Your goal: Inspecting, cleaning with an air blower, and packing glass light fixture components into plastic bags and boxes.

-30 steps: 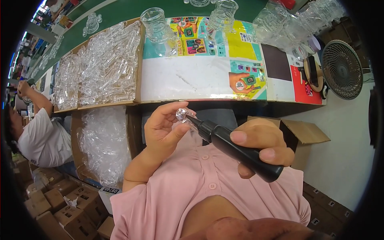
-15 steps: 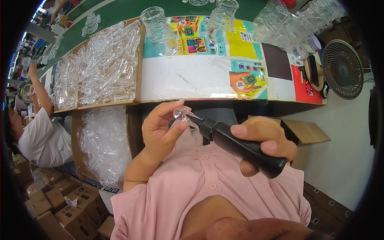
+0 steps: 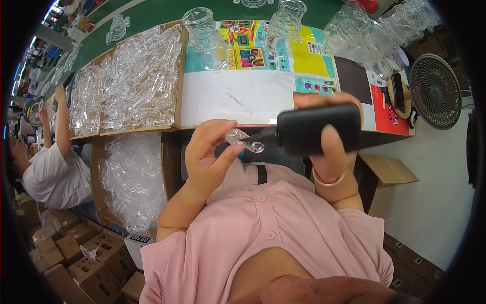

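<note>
At the centre of the frame, close to the chest of the pink shirt [image 3: 273, 223], the person is bringing two things together: the left hand [image 3: 207, 157] is pinching a small clear plastic piece [image 3: 244, 140] between thumb and curled fingertips, while the right hand [image 3: 329, 142] is wrapping fully round a black squeeze bottle [image 3: 316, 129], thumb laid across its near face. The bottle is lying almost level with its thin nozzle pointing left, and the tip is meeting the clear piece, which looks like the reason both are being held so high and near the eyes: the join is tiny and needs a close look. Whether anything is coming out of the nozzle cannot be told. Across the upper left, shallow cardboard trays [image 3: 177, 71] are sitting heaped with clear parts of the same sort, seemingly within reach as stock. Beside them a colourful printed sheet [image 3: 253, 91] is covering the bench, with clear jars [image 3: 202, 33] standing along its top edge. At the upper right a small desk fan [image 3: 434, 91] is facing the seat. At the left edge another person's arm [image 3: 63, 121] is reaching up toward the bench.
</note>
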Demonstrator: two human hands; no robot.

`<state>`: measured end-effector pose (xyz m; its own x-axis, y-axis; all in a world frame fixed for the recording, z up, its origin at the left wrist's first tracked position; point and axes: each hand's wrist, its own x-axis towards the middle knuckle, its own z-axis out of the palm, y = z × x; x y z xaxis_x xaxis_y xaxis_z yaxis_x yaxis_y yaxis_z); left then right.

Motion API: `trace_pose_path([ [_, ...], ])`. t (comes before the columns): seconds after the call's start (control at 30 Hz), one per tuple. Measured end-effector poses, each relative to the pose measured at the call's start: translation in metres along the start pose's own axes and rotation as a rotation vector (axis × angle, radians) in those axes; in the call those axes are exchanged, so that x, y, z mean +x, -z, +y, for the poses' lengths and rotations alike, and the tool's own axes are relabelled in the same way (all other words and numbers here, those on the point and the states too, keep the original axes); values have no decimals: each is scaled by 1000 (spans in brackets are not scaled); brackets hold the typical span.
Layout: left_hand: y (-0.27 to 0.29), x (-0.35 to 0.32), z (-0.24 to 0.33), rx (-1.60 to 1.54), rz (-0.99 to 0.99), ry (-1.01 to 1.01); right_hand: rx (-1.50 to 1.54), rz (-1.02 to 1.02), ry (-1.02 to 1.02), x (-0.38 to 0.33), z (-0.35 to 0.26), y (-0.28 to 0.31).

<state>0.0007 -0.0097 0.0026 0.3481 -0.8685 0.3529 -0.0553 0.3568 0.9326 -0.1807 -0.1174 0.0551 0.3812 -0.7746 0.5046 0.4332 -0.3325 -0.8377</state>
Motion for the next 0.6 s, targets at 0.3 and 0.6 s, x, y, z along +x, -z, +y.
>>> trace_pose_path([
  [0.3, 22, 58, -63, 102, 281, 135, 839, 549, -672, -8, 98, 34],
  [0.6, 42, 82, -105, 1084, 231, -196, 899, 505, -687, -13, 103, 43],
])
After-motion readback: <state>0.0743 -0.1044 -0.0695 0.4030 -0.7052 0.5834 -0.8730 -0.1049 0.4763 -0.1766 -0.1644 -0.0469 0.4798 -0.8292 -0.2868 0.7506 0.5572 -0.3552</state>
